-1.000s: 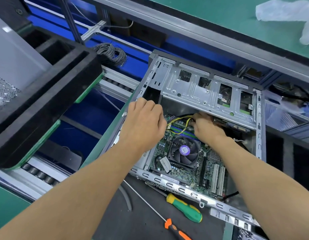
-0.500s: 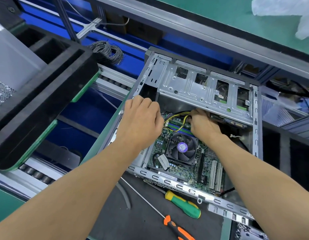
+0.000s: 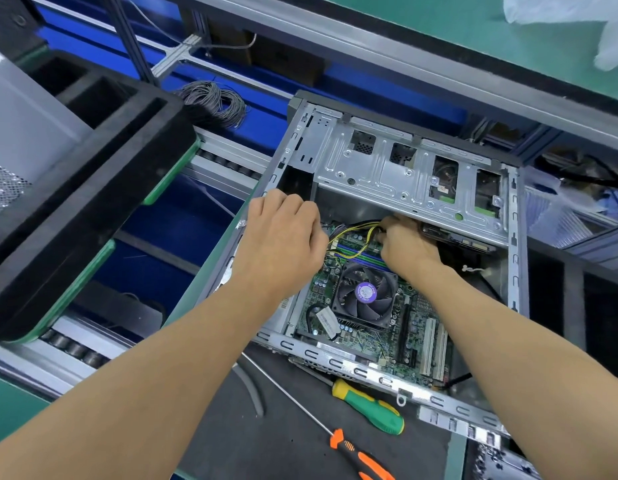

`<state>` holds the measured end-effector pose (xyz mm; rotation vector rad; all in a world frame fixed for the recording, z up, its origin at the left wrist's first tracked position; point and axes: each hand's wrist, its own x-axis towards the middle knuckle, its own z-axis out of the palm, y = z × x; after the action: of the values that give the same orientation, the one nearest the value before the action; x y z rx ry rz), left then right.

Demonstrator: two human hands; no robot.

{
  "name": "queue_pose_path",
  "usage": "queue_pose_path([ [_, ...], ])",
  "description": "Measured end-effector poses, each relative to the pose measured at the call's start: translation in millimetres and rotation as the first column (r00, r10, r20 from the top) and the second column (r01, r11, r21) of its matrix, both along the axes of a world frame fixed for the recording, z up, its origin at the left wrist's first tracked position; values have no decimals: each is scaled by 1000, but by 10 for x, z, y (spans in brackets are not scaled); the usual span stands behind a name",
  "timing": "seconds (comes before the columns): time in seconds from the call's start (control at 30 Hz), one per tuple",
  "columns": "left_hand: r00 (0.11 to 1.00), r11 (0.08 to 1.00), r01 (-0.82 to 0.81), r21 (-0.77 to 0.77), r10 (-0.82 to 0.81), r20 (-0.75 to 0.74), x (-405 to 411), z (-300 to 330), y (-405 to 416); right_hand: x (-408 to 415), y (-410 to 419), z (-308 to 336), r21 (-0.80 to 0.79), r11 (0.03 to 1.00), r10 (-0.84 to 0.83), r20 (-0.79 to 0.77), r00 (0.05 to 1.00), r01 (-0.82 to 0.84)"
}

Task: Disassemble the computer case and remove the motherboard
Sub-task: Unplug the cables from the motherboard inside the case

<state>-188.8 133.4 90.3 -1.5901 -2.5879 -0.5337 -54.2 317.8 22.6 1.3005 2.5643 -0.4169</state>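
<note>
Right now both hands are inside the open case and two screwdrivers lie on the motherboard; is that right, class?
Not quite. The head view shows the green-handled screwdriver and orange-handled screwdriver on the dark mat outside the case, not on the motherboard.

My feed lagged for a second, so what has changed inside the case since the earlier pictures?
Very little. The right hand still works at the yellow-black cables at the top of the motherboard; the left hand stays curled at the case's left side, what it holds hidden. Only the camera drifted slightly. Both screwdrivers, green-handled and orange-handled, lie untouched.
</note>
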Motion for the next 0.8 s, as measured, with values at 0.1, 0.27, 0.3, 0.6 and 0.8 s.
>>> queue_pose_path([
  [0.1,1000,1000,6,-1,-6,5,-2,-4,4,9,-6,24,-10,1000,22,40,999,-21],
  [0.27,1000,1000,6,-9,-6,-5,-2,-1,5,20,-12,33,36,999,37,-47,998,-36],
  [0.3,1000,1000,5,-8,-5,-8,-1,2,5,12,-11,28,5,1000,-9,-59,998,10],
  [0.6,1000,1000,0,-6,0,-17,-6,-4,16,19,-31,53,119,989,83,0,997,-82],
  [0.8,1000,1000,4,2,-4,-12,1,-16,17,-13,3,160,-61,998,3,80,997,1],
])
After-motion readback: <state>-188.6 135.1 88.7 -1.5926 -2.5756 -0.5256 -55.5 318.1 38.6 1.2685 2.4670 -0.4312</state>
